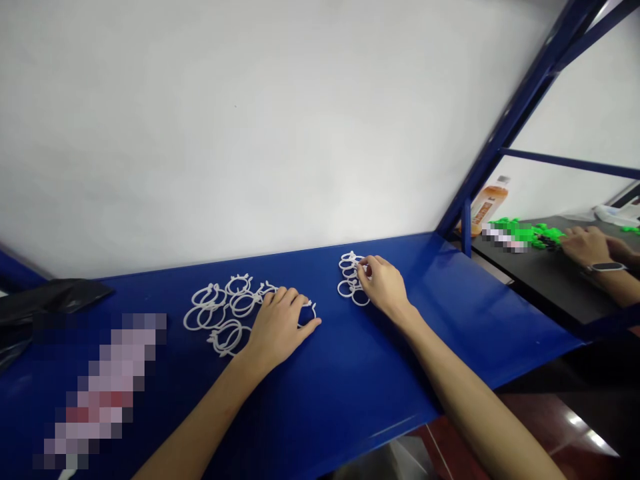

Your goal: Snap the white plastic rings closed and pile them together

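Note:
Several white plastic rings (pixel 220 310) lie scattered on the blue shelf (pixel 350 373), left of centre. My left hand (pixel 279 325) rests at their right edge, fingers curled over one white ring (pixel 309 313) on the surface. A smaller pile of white rings (pixel 350 280) sits further right near the wall. My right hand (pixel 384 287) reaches into that pile, its fingertips pinched on a ring at the pile's right side.
A white wall stands right behind the shelf. A black bag (pixel 45 303) lies at the far left. A blue frame post (pixel 520 113) rises at the right. Beyond it, another person's hands (pixel 593 247) work with green parts (pixel 525 233) on a black table, near a bottle (pixel 487 207).

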`<state>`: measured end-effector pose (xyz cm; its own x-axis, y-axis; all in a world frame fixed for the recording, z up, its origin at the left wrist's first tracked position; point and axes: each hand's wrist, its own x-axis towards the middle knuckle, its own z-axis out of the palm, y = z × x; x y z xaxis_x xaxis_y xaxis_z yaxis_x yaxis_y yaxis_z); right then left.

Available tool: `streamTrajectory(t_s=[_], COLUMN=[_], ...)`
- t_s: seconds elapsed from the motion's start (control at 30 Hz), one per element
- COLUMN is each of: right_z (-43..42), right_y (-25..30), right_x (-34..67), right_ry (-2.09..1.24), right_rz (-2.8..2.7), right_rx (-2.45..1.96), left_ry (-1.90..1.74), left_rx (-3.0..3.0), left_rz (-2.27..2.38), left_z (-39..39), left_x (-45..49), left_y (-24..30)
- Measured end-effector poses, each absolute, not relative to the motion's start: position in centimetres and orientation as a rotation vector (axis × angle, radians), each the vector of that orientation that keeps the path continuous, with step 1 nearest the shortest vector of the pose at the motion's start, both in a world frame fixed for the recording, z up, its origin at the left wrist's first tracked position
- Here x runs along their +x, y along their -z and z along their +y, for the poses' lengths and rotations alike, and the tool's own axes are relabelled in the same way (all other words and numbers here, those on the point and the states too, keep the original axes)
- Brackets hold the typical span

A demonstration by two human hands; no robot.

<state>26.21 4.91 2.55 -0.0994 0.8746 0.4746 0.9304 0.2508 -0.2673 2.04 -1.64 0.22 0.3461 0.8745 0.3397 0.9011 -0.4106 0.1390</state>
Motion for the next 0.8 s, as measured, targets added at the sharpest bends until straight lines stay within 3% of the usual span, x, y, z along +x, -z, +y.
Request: streamTrajectory(t_s=[0.13, 0.43, 0.8], right_z=[4.3, 1.6, 1.4], right_y=[-2.9, -2.0, -2.0], right_x=[25.7, 22.3, 22.4], right_ry=[0.019, -0.687, -0.663], right_rz=[-2.03, -2.219, -2.203], right_rx=[-1.464, -0.993, -0.952], left_ry=[0.642, 0.914, 1.78], left_rx=[-2.447, -2.43, -2.7], left_rz=[-1.639, -1.569, -2.082], left_z=[-1.6, -2.2, -1.6], left_x=[1.8, 2.8, 2.6], left_y=[-0.3, -0.9, -1.5])
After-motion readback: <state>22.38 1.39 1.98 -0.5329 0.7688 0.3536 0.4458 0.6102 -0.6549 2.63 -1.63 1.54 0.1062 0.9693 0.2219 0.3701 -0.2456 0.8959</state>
